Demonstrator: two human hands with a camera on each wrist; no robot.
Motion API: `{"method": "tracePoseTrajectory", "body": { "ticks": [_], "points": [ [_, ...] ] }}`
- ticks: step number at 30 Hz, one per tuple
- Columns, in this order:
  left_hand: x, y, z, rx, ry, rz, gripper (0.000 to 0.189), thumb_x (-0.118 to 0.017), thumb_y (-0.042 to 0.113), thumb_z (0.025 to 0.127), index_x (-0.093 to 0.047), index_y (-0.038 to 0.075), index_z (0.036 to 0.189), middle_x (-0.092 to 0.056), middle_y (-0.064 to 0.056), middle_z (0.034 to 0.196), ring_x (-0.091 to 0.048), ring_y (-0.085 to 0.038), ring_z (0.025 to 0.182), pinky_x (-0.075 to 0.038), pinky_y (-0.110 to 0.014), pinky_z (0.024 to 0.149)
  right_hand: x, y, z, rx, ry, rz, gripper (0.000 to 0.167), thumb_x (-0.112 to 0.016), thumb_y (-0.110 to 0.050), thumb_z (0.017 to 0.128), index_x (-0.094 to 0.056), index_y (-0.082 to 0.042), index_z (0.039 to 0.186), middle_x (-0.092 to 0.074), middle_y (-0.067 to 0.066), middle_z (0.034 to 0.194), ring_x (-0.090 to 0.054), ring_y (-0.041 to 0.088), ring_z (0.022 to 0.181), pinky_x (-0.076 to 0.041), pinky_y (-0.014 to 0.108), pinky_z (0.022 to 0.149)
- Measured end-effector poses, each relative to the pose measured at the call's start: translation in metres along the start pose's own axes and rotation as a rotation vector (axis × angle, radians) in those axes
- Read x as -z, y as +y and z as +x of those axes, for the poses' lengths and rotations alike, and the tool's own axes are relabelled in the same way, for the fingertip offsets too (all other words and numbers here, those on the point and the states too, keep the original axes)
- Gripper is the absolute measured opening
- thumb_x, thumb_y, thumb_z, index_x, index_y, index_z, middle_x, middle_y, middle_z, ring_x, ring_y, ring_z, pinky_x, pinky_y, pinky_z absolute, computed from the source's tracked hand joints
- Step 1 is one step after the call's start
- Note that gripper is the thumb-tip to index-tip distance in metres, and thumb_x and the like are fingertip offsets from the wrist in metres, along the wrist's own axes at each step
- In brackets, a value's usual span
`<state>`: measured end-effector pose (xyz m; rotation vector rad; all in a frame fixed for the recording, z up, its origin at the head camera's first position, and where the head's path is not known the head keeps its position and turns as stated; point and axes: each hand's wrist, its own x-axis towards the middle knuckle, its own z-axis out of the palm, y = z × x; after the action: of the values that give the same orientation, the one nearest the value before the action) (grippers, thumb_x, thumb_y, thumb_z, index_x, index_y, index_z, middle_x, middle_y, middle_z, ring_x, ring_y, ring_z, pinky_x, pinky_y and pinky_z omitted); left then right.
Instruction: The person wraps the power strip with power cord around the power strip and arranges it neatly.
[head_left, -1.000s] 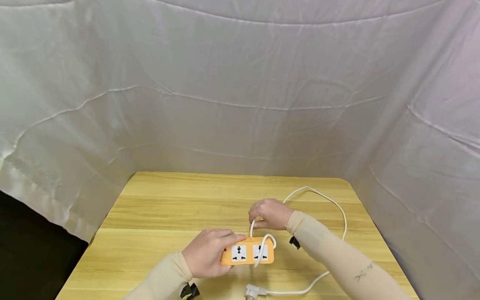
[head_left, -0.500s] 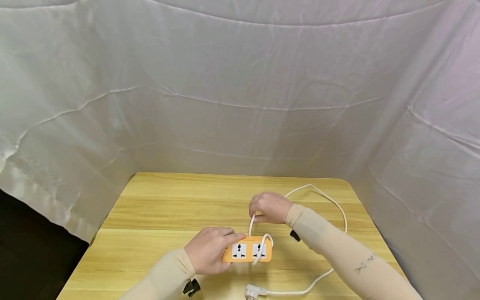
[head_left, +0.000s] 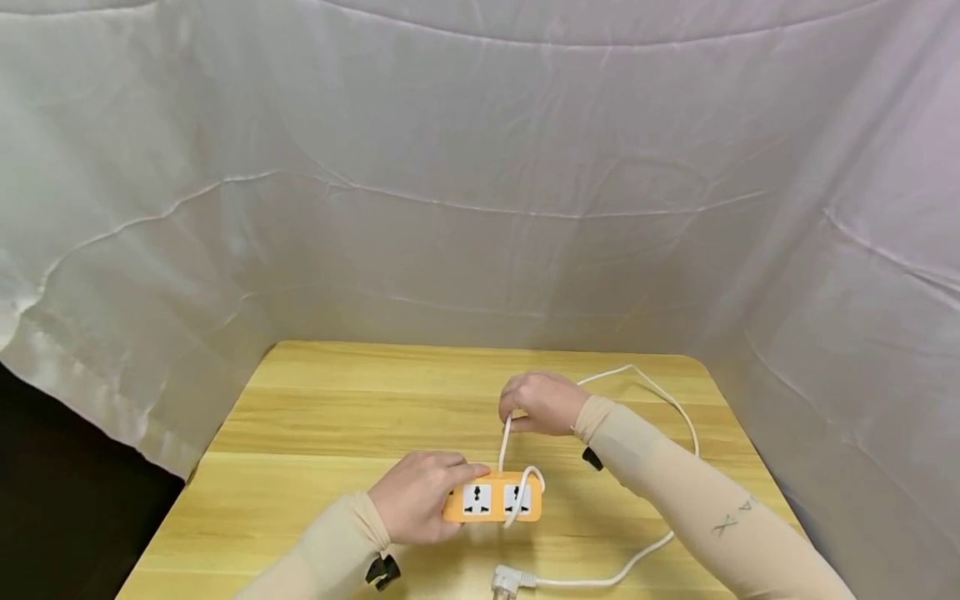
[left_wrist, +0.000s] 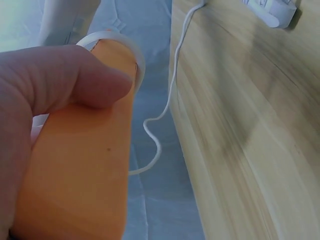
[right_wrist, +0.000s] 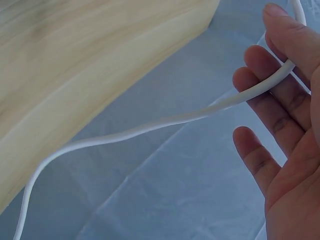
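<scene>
My left hand [head_left: 422, 497] grips the left end of an orange power strip [head_left: 497, 482] with white socket panels, tilted so the sockets face me. In the left wrist view the thumb lies across the orange casing [left_wrist: 80, 165]. A white cord [head_left: 506, 450] wraps once round the strip's right end and runs up behind it to my right hand [head_left: 542, 404]. There the thumb and forefinger pinch the cord [right_wrist: 175, 120], the other fingers loosely bent beneath it. From that hand the cord loops over the right of the table, down to a white plug [head_left: 510, 578] near the front edge.
A yellow wood-grain table [head_left: 337, 417] lies beneath both hands. Grey cloth [head_left: 480, 250] hangs behind it and at both sides. A dark gap [head_left: 67, 483] shows past the table's left edge.
My right hand has risen away from the strip toward the back, drawing the cord between them longer and straighter. The strip has shifted slightly up and left. The plug has barely moved.
</scene>
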<state>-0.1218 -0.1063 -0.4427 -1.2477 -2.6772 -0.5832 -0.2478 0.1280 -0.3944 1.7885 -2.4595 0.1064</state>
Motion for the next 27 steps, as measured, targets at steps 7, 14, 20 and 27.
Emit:
{"method": "tracePoseTrajectory", "body": {
  "ticks": [7,14,20,27],
  "points": [
    [-0.001,0.002,-0.003,0.027,-0.014,0.0,0.065,-0.08,0.023,0.065,-0.062,0.014,0.126,-0.066,0.003,0.099,-0.054,0.0,0.078,-0.049,-0.023,0.069,0.005,0.001,0.004,0.003,0.001,0.012,0.007,-0.077,-0.022,0.081,-0.073,-0.02,0.087,-0.069,-0.008,0.091,-0.064,0.008,0.086,-0.052,0.028,0.08],
    [-0.001,0.006,-0.007,0.053,-0.024,-0.01,0.065,-0.08,0.022,0.064,-0.062,0.013,0.126,-0.066,0.003,0.099,-0.054,0.0,0.078,-0.049,-0.023,0.069,0.007,0.003,0.007,0.011,0.019,0.018,0.008,-0.077,-0.022,0.081,-0.073,-0.02,0.087,-0.068,-0.008,0.089,-0.063,0.007,0.083,-0.052,0.028,0.079],
    [-0.005,0.008,-0.011,0.055,-0.036,-0.022,0.065,-0.08,0.021,0.063,-0.063,0.012,0.124,-0.066,0.003,0.098,-0.053,0.001,0.076,-0.047,-0.019,0.066,0.011,0.006,0.009,0.009,0.049,0.016,0.009,-0.078,-0.022,0.081,-0.072,-0.02,0.087,-0.067,-0.009,0.088,-0.062,0.007,0.083,-0.052,0.029,0.078],
    [-0.008,0.006,-0.009,0.06,-0.046,-0.031,0.064,-0.08,0.022,0.063,-0.063,0.013,0.124,-0.065,0.006,0.095,-0.05,0.003,0.073,-0.046,-0.017,0.065,0.017,0.008,0.009,0.006,0.05,0.005,0.009,-0.078,-0.023,0.081,-0.072,-0.019,0.087,-0.067,-0.009,0.087,-0.061,0.007,0.08,-0.052,0.029,0.076]
  ]
}}
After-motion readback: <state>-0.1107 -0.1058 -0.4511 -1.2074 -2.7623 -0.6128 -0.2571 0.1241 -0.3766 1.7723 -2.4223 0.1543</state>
